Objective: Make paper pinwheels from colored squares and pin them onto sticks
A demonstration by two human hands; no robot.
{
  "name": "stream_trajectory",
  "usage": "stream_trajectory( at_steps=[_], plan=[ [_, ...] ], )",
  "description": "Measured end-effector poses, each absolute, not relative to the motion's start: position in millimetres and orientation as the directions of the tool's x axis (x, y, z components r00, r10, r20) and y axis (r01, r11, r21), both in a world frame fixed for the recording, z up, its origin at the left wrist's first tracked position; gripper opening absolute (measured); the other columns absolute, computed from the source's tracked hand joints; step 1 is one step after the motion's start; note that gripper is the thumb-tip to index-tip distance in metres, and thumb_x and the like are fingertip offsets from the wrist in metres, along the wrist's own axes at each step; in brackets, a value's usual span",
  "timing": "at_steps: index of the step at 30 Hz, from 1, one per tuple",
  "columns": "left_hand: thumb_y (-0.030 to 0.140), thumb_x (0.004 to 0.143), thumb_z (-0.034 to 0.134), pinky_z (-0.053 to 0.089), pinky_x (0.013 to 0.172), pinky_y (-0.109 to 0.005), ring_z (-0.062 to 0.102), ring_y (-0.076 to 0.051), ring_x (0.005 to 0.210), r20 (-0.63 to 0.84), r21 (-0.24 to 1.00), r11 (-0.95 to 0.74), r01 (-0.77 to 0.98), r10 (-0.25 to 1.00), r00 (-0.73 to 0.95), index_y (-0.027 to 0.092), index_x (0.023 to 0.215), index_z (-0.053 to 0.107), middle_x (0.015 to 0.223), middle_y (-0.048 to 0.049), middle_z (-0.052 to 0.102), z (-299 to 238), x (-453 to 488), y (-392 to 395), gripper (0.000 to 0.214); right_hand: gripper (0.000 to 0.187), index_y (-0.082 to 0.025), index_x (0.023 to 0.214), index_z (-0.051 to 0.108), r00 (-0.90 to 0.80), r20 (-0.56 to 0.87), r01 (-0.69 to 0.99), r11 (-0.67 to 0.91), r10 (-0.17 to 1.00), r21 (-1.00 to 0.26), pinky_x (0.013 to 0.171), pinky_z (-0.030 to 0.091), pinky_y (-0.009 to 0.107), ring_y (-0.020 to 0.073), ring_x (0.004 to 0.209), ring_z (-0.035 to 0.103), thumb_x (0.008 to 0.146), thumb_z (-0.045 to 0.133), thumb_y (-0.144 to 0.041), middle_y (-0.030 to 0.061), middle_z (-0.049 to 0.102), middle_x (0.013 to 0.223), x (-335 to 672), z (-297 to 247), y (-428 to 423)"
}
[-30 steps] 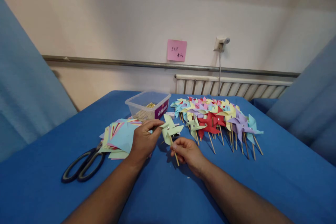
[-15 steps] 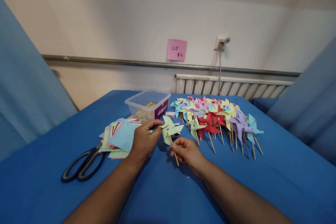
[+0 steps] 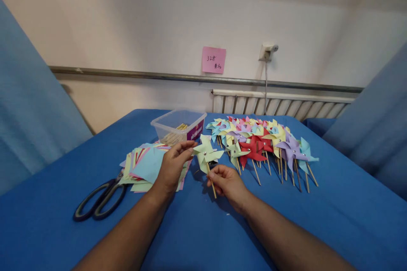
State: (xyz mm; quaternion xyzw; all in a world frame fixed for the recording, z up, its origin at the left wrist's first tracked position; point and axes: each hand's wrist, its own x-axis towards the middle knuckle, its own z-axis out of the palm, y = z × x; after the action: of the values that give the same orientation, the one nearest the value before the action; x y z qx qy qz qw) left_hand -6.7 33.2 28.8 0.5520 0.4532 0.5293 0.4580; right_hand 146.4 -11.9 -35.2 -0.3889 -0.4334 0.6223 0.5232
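A pale green paper pinwheel [image 3: 205, 153] on a thin wooden stick [image 3: 212, 187] is held over the blue cloth-covered table [image 3: 203, 241], between the two hands. The right hand [image 3: 227, 184] pinches the stick between thumb and forefinger below the blades, probably because a grip there steadies the wheel while leaving the paper free. The left hand [image 3: 174, 163] has its thumb and fingers slightly parted beside the left blade; whether a fingertip touches the paper is hard to tell. A loose stack of coloured paper sheets [image 3: 148, 165] lies near the left forearm, partly covering the blades of the black-handled scissors [image 3: 102, 201]. Behind, the clear plastic box with a purple label [image 3: 195, 132] seems to keep its wooden sticks [image 3: 173, 138] together. At right, overlapping multicoloured pinwheels [image 3: 254, 139] hide one another, and a small dark object [image 3: 213, 162] behind the held wheel cannot be made out.
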Motion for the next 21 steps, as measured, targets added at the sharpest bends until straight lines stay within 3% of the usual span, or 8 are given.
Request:
stream_trajectory(
  at_steps=[3, 8, 16, 21],
  plan=[
    [0.037, 0.069, 0.069, 0.048, 0.073, -0.032, 0.063, -0.020, 0.080, 0.030, 0.996, -0.018, -0.082, 0.989, 0.143, 0.012, 0.090, 0.066, 0.087, -0.0085, 0.069, 25.1, -3.6, 32.6, 0.033, 0.037, -0.015, 0.073, 0.057, -0.156, -0.028, -0.308, -0.076, 0.987, -0.948, 0.036, 0.022, 0.017, 0.0024, 0.035, 0.037, 0.068, 0.070, -0.049, -0.0012, 0.062, 0.058, 146.2, -35.2, -12.8],
    [0.032, 0.068, 0.072, 0.047, 0.066, -0.028, 0.061, -0.016, 0.066, -0.042, 0.977, 0.094, -0.189, 0.965, 0.258, 0.012, 0.081, 0.065, 0.074, -0.0046, 0.067, 17.9, 4.0, 27.0, 0.025, 0.037, -0.015, 0.072, 0.057, -0.188, -0.024, -0.305, -0.082, 0.982, -0.949, 0.036, 0.024, 0.017, 0.0027, 0.035, 0.038, 0.067, 0.070, -0.050, -0.0006, 0.064, 0.060, 144.6, -33.8, -13.9],
    [0.027, 0.070, 0.070, 0.048, 0.065, -0.027, 0.062, -0.016, 0.068, -0.069, 0.942, 0.151, -0.298, 0.960, 0.271, 0.013, 0.082, 0.067, 0.077, -0.0042, 0.069, 17.4, 6.5, 24.2, 0.019, 0.038, -0.016, 0.070, 0.057, -0.239, -0.023, -0.272, -0.090, 0.971, -0.958, 0.036, 0.026, 0.017, 0.0034, 0.035, 0.040, 0.068, 0.069, -0.051, -0.0004, 0.064, 0.060, 144.0, -30.0, -16.7],
    [0.023, 0.066, 0.073, 0.049, 0.068, -0.027, 0.064, -0.017, 0.070, -0.143, 0.911, 0.240, -0.335, 0.947, 0.288, 0.011, 0.082, 0.069, 0.079, -0.0074, 0.071, 19.4, 8.8, 21.6, 0.021, 0.033, -0.016, 0.069, 0.058, -0.097, 0.074, -0.193, 0.055, 0.993, -0.980, 0.039, 0.031, 0.019, 0.0059, 0.040, 0.044, 0.067, 0.072, -0.046, -0.0028, 0.058, 0.054, 144.2, -37.4, -12.1]
  ],
)
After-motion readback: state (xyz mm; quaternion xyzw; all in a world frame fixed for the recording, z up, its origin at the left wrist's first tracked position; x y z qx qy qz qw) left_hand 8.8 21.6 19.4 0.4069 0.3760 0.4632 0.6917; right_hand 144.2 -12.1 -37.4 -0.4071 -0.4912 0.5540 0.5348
